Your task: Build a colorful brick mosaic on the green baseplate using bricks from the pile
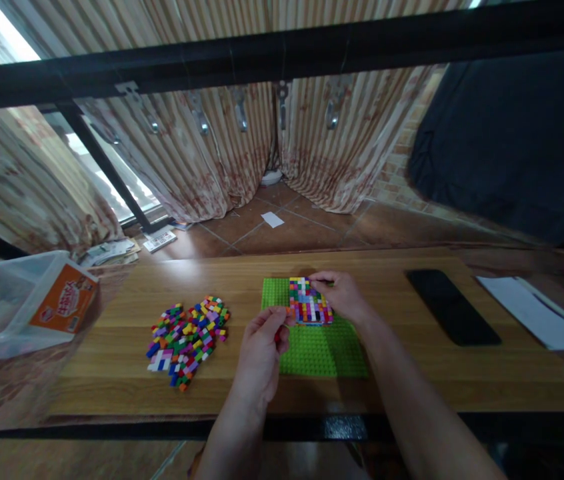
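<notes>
On the wooden surface (pixel 117 350), a multicoloured brick panel (pixel 308 308) is carried by a green baseplate (pixel 325 353). An orange brick (pixel 289 311) is pinched in the left hand (pixel 261 339) at the panel's left edge; its far right corner is met by the right hand (pixel 343 295) (whether anything is gripped there cannot be told).

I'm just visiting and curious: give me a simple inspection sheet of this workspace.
Surface: wooden table.
Job's things: multicoloured brick patch on green baseplate; loose bricks to the left.
Clutter: black slab; white paper right of it.
Grips: left hand by the patch's left edge, right hand at its far right; whether either holds a brick is unclear.
Cables: nothing seen.
Surroundings: clear bin, curtains.
</notes>
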A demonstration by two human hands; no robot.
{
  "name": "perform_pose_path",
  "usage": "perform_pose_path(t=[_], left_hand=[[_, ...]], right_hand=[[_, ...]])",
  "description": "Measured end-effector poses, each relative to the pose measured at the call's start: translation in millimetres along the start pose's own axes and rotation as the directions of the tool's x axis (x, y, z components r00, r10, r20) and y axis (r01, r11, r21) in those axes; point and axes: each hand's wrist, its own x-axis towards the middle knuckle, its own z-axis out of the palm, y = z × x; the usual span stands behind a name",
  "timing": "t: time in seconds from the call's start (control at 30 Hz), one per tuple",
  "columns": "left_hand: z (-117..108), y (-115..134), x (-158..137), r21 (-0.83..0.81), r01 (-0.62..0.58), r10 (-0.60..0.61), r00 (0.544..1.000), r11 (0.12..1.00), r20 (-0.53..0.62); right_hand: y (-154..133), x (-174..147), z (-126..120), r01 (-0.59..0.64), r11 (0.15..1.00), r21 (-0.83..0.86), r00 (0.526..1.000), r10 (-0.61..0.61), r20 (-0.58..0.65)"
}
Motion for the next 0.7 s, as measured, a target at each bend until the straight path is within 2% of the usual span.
perform_pose_path(t=[0.13, 0.23, 0.33, 0.4, 0.47, 0.53, 0.7], left_hand=[[3, -4, 1, 0.008, -0.021, 0.021, 1.0, 1.0, 0.008], [5, -6, 1, 0.019, -0.034, 0.034, 0.999, 0.999, 0.022], [6, -8, 2, 0.016, -0.043, 0.042, 0.998, 0.999, 0.04], [7, -9, 2, 0.007, -0.041, 0.041, 0.998, 0.999, 0.053], [9, -10, 2, -0.001, -0.034, 0.034, 0.997, 0.999, 0.068], [10, -10, 1, -0.002, -0.03, 0.03, 0.996, 1.0, 0.078], [12, -9, -1, -0.01, -0.026, 0.027, 0.994, 1.0, 0.108]], right_hand=[[-4, -4, 0, -0.002, 1.0, -0.025, 1.0, 0.002, -0.001], [-12, -12, -3, 0.011, 0.999, -0.041, 0.994, -0.015, -0.104], [-28, -25, -10, 0.073, 0.996, -0.05, 0.973, -0.082, -0.215], [-41, -36, -15, 0.111, 0.994, -0.009, 0.981, -0.111, -0.159], [-53, -46, -18, 0.117, 0.989, 0.085, 0.993, -0.118, -0.003], [-61, -55, -19, 0.126, 0.983, 0.131, 0.985, -0.14, 0.1], [-62, -65, -15, 0.201, 0.973, 0.112, 0.964, -0.217, 0.156]])
